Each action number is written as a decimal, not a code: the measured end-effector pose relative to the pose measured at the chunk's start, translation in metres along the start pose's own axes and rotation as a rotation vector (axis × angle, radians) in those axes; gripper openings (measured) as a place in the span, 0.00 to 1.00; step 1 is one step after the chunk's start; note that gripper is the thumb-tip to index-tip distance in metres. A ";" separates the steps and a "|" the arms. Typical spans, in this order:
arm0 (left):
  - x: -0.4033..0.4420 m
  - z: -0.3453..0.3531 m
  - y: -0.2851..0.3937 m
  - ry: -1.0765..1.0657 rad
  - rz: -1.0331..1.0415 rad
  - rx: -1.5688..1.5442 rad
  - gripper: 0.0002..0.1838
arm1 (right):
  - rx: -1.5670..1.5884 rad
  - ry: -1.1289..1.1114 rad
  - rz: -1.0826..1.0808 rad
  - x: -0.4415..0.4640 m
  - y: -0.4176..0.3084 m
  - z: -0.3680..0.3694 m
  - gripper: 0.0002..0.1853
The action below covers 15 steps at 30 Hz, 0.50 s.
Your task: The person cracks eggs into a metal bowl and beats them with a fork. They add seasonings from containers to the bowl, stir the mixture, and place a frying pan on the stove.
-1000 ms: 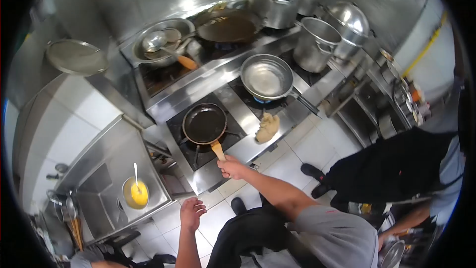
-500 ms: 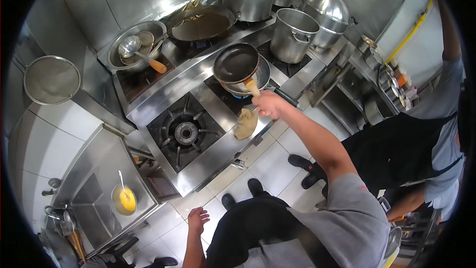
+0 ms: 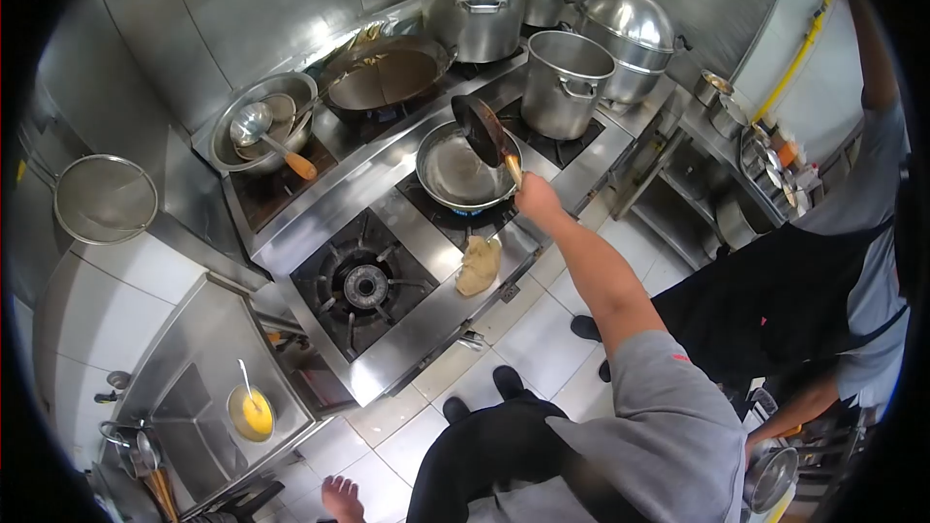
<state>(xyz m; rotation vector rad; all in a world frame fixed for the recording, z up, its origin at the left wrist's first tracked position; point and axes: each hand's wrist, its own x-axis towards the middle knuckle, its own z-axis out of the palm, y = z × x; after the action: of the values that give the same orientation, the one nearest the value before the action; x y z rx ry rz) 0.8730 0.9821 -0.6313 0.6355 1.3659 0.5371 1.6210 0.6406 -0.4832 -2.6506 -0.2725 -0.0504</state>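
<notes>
Gripped the wooden handle (image 3: 513,170) of the small dark pan (image 3: 477,132) in the right hand (image 3: 538,198), fingers closed round it. Held that pan off the burners, tipped steeply on edge above the wide silver pan (image 3: 455,170). Looked, by judgement, to be midway through a tipping step, calling for a firm wrist and an aim inside the silver rim. Had the left hand (image 3: 342,500) low at the bottom edge of the view, away from the stove, loosely open and apparently holding nothing.

Below the silver pan, saw blue flame (image 3: 467,212); just beside, on the steel stove edge, a crumpled tan cloth (image 3: 479,265). Next to these, found a bare burner (image 3: 365,286); farther off, by the sink (image 3: 187,407), a bowl of yellow liquid (image 3: 254,415) with a spoon in it. Behind, noted a broad wok (image 3: 386,79) and a tall open pot (image 3: 562,102). To the right, made out another person in a black apron (image 3: 756,295).

Could not make out any liquid leaving the dark pan, nor any contact between the two pans. Lost part of the silver pan behind the dark one, and the left wrist beyond the frame.
</notes>
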 end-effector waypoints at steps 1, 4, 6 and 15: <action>-0.007 -0.002 0.022 0.101 -0.033 0.069 0.26 | 0.003 0.003 0.000 -0.002 -0.003 -0.001 0.13; 0.039 -0.041 0.051 -0.399 0.895 0.881 0.23 | -0.083 -0.030 0.064 -0.013 -0.011 -0.005 0.14; 0.048 -0.047 0.065 -0.055 0.391 0.218 0.27 | -0.140 -0.043 0.071 -0.020 -0.015 -0.007 0.15; 0.044 0.023 0.152 0.081 0.345 -0.097 0.44 | 0.319 -0.043 0.080 -0.036 -0.023 0.039 0.10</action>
<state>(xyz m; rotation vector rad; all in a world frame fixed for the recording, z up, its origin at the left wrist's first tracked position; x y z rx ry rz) 0.9037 1.1197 -0.5553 0.7823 1.3032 0.9093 1.5801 0.6723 -0.5104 -2.3446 -0.1721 0.0703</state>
